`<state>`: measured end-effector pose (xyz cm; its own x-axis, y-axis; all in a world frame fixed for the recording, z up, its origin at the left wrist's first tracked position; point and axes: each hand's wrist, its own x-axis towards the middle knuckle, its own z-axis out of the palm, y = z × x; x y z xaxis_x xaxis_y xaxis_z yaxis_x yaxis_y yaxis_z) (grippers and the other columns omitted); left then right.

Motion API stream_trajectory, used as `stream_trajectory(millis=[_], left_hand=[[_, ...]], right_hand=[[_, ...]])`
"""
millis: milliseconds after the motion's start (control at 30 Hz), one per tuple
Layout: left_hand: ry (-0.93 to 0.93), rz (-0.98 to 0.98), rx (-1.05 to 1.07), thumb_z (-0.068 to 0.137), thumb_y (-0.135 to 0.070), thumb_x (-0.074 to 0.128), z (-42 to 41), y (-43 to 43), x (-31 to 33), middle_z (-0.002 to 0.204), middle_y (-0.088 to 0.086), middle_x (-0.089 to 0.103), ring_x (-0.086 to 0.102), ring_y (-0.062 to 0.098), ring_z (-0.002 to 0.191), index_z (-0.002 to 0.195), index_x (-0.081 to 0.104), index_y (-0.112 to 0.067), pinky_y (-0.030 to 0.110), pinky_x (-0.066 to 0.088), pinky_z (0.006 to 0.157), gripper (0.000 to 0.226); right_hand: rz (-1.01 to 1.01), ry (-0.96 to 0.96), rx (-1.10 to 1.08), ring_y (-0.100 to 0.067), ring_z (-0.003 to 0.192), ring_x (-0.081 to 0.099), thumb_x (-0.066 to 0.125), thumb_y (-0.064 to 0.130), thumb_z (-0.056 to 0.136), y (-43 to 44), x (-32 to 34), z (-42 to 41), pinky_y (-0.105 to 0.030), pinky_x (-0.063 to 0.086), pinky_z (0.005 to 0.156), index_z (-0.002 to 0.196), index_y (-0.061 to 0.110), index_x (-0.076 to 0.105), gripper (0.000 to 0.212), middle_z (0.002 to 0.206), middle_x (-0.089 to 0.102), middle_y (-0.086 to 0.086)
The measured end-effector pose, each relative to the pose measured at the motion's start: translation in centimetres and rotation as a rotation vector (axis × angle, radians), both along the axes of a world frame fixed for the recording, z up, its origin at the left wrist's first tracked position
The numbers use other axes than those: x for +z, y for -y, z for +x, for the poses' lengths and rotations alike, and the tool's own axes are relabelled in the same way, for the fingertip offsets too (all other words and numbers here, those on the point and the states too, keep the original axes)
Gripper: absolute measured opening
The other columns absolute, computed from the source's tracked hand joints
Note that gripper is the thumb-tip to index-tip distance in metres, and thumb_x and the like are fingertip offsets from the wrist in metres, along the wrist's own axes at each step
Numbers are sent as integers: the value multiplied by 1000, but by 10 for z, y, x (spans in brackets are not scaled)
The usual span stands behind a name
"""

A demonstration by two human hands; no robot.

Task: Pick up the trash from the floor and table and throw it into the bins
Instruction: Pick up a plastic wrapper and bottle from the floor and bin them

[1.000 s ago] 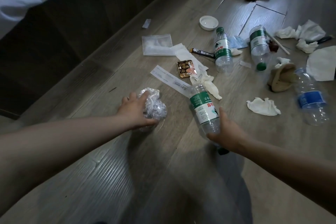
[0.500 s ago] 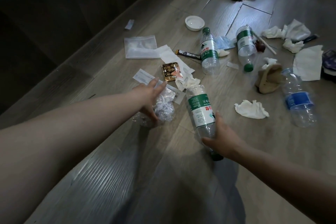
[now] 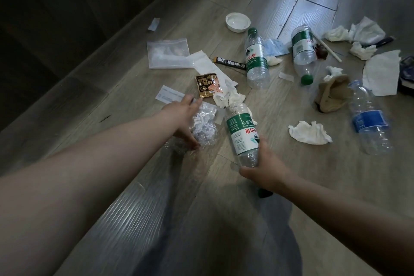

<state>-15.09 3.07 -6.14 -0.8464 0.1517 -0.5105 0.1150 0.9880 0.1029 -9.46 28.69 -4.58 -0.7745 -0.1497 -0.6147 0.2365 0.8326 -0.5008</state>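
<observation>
Reaching further forward with left hand [image 3: 182, 116] than half a second back, dragging the crumpled plastic wrap [image 3: 205, 129] along, now right beside the paper slip [image 3: 170, 94] and gold sachet [image 3: 207, 85]. Looks like stacking a second piece into the same hand before any trip to the bins; none in view.

Pinning the wrap between thumb underneath and palm, with fingers [image 3: 190, 101] stretched nearly straight toward the slip. Touching it or just short, can't tell.

Keeping right hand [image 3: 266, 175] wrapped tight round the neck end of the green-label bottle [image 3: 240, 132], base pointing away toward a tissue wad [image 3: 228, 98] — same clamp as before.

Leaving plenty more on the floor [image 3: 134, 186] — bottles, tissues, a clear bag.
</observation>
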Motion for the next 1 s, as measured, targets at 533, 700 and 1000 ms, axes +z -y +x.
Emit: stream_trajectory(millis=[533,700,1000], left_hand=[[-29,174,244,45,-51,90,4,-2,-5,143,10,25,46,33,122,140,30,-18,38,45,98,117],[-14,229,328,51,-48,89,12,-5,-6,133,11,45,50,28,117,132,42,-14,34,45,91,100],[-53,260,421,60,-46,85,31,-1,0,121,7,60,56,25,109,122,57,-12,30,44,84,77]], right_hand=[[-17,-75,-68,-23,118,54,78,34,76,3,-8,0,-44,52,93,148,26,14,97,140,47,-5],[-27,-53,-71,-23,118,54,79,34,75,3,-6,0,-43,52,94,147,24,18,95,140,46,-6],[-52,-102,-121,-17,99,57,78,42,73,1,-1,21,-29,47,77,137,21,31,82,123,54,0]])
